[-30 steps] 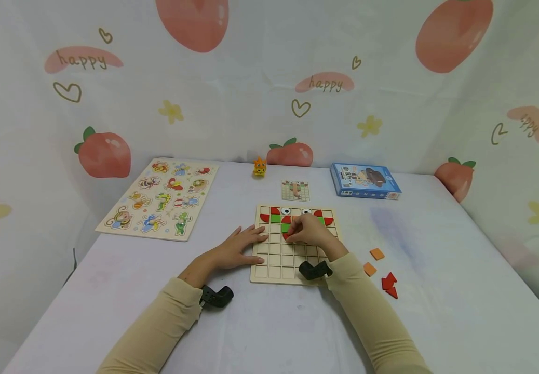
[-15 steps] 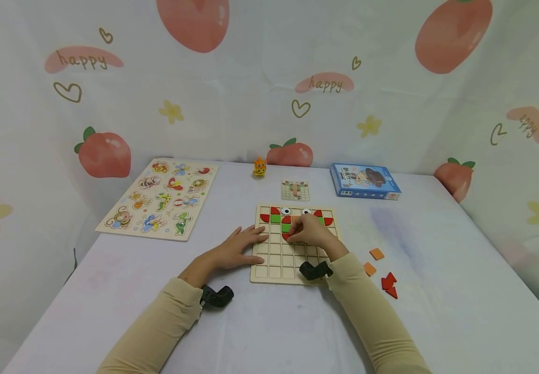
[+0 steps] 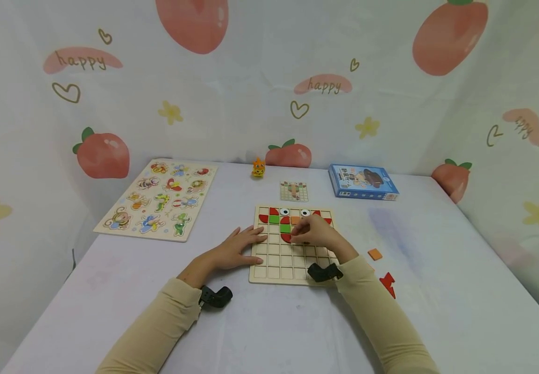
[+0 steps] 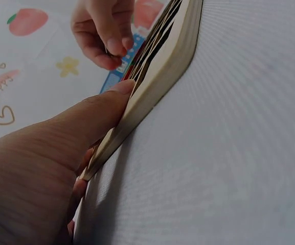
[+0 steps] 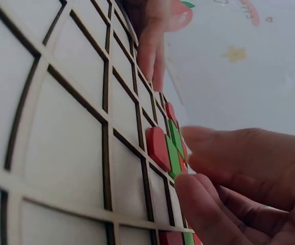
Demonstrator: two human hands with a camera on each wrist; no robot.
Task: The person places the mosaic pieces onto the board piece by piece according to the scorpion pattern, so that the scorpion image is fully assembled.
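A pale wooden grid board lies in front of me with red, green, orange and eye-patterned pieces in its upper cells. My left hand rests on its left edge, fingers extended; the left wrist view shows the thumb against the rim. Over the middle of the board is my right hand, fingers bent, just right of a red rounded piece. In the right wrist view that red piece sits in a cell below green pieces, and the nearby fingertips are apart with nothing visible between them. The right hand hides some cells.
Right of the board lie an orange square and red triangles; another orange piece is mostly behind the sleeve. Behind the board are a pattern card, a small orange toy and a blue box. An insect puzzle board lies left.
My right hand has let go of the red rounded piece and shifted slightly right, uncovering more of it, an eye piece and an orange square. My left hand stays on the board's edge.
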